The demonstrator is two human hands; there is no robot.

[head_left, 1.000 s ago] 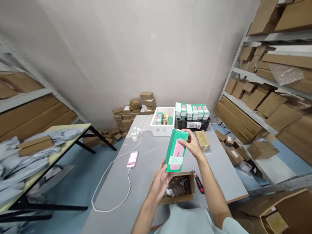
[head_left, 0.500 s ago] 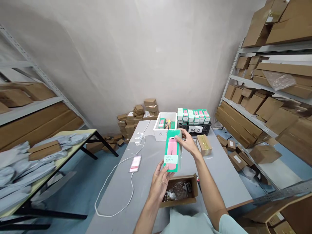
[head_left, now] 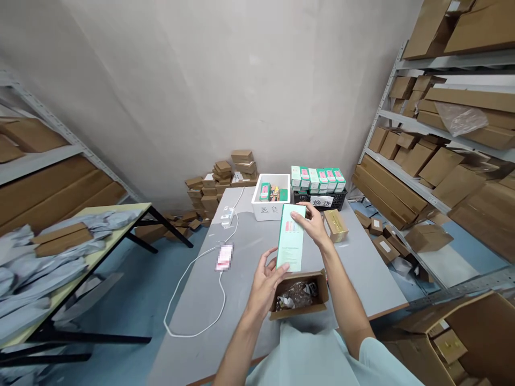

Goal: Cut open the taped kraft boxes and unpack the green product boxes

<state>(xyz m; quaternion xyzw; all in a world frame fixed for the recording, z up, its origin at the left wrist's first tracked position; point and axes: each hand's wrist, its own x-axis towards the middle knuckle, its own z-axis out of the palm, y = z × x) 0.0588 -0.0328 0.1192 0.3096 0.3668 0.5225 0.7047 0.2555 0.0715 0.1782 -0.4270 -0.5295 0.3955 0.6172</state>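
A slim green and pale mint box is held upright over the table, its printed pale side facing me. My left hand grips its lower left corner, with the thumb on the front. Near the top right, my right hand pinches the same box, thumb on the face and fingers behind. Below them an open cardboard box holds crumpled clear plastic wrap.
Behind stand a white bin with small boxes and a black crate piled with green boxes. A brown carton sits at right. A phone and white cable lie left.
The held box has turned from its green side with the pink picture to its pale printed side. Both hands are still on it. The camera view has shifted slightly.
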